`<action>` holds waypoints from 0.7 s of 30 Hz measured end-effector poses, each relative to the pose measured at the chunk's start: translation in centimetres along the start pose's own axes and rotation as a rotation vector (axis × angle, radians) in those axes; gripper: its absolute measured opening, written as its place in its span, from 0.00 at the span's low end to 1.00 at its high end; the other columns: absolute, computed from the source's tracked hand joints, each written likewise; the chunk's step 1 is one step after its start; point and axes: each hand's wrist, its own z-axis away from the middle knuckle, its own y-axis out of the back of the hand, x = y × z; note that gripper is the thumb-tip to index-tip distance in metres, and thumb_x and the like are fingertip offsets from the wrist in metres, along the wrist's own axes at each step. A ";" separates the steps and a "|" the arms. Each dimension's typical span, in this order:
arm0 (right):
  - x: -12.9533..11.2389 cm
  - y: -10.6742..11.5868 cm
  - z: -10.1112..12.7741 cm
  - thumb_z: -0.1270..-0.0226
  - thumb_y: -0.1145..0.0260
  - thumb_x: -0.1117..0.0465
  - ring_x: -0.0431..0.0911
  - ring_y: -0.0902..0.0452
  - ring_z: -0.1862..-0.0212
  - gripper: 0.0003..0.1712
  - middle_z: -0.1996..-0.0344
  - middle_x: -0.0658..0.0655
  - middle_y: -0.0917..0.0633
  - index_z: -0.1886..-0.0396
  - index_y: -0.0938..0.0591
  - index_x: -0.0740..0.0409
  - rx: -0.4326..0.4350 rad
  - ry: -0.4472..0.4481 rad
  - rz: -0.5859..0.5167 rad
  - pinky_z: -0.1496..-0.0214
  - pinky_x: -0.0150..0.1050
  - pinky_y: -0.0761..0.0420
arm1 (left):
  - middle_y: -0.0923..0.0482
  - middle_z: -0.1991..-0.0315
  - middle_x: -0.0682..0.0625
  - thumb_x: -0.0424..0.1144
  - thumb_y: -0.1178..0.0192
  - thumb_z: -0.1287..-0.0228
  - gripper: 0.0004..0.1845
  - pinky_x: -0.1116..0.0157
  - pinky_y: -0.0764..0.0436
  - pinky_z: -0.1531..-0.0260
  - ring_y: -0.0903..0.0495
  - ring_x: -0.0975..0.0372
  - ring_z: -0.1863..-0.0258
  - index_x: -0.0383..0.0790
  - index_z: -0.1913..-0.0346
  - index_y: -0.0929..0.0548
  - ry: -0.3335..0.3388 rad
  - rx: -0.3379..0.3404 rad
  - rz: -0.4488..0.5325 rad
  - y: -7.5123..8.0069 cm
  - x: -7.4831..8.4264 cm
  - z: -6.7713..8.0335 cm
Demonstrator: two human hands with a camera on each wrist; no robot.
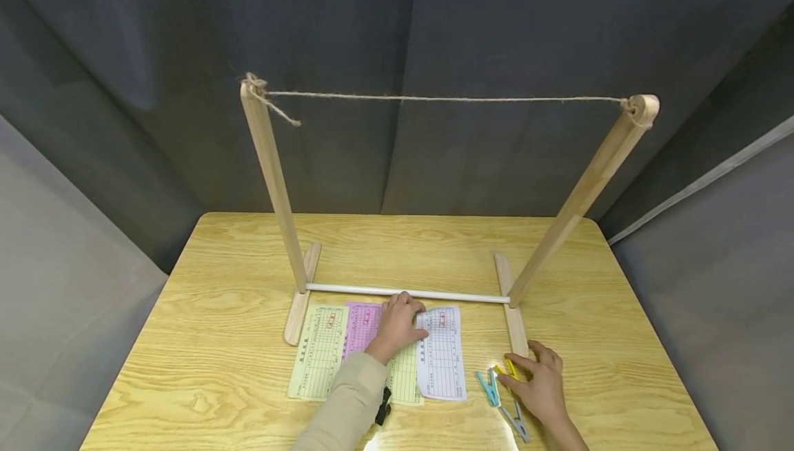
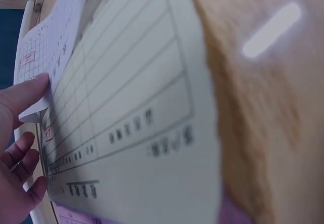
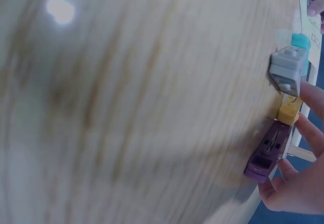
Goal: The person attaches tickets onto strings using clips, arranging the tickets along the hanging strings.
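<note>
My left hand (image 1: 397,323) is at the upper left corner of a white printed slip (image 1: 443,365), pinching its slightly raised edge, thumb on top. Left of that slip lie a pale green slip (image 1: 322,361), a pink slip (image 1: 358,332) and another pale green slip (image 1: 406,376), the last two partly under the left arm. My right hand (image 1: 542,385) pinches a yellow clothespin (image 3: 288,112) between thumb and forefinger. Close around it lie a light blue clothespin (image 1: 489,390), a grey clothespin (image 3: 287,70) and a purple clothespin (image 3: 266,155), the purple one hidden in the head view.
Behind the slips stands a wooden frame, its left post (image 1: 273,168) and right post (image 1: 583,196) joined at the top by twine (image 1: 434,99). A white rod (image 1: 353,290) links the posts low down. Dark curtains (image 1: 322,23) hang beyond the wooden table (image 1: 205,313).
</note>
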 end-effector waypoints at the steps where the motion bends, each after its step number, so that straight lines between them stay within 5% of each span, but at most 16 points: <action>1: 0.0 0.0 0.0 0.63 0.23 0.64 0.70 0.50 0.44 0.22 0.47 0.75 0.34 0.63 0.17 0.67 0.006 0.002 -0.009 0.52 0.69 0.44 | 0.31 0.63 0.55 0.51 0.29 0.59 0.24 0.66 0.36 0.62 0.35 0.62 0.62 0.47 0.55 0.19 -0.009 0.005 0.005 0.0 0.0 0.0; 9: -0.3 0.0 0.0 0.61 0.25 0.66 0.61 0.43 0.49 0.22 0.56 0.68 0.26 0.62 0.18 0.69 0.043 0.017 -0.042 0.54 0.56 0.38 | 0.23 0.65 0.56 0.46 0.27 0.60 0.22 0.65 0.35 0.59 0.32 0.63 0.65 0.47 0.59 0.22 -0.048 0.020 0.036 -0.2 0.1 -0.1; 15: -0.7 0.4 -0.3 0.57 0.26 0.67 0.53 0.30 0.58 0.23 0.65 0.64 0.20 0.57 0.19 0.68 0.065 -0.047 -0.065 0.58 0.47 0.24 | 0.20 0.63 0.50 0.39 0.28 0.59 0.32 0.63 0.32 0.58 0.28 0.60 0.64 0.44 0.46 0.27 -0.009 0.012 0.109 -0.2 0.4 -0.2; 21: -0.9 0.8 -0.7 0.52 0.27 0.64 0.52 0.26 0.63 0.23 0.69 0.59 0.19 0.55 0.20 0.68 0.084 -0.134 -0.106 0.61 0.47 0.25 | 0.29 0.78 0.55 0.28 0.32 0.58 0.36 0.70 0.29 0.74 0.32 0.65 0.78 0.37 0.41 0.34 -0.006 0.045 0.275 0.2 0.6 -0.2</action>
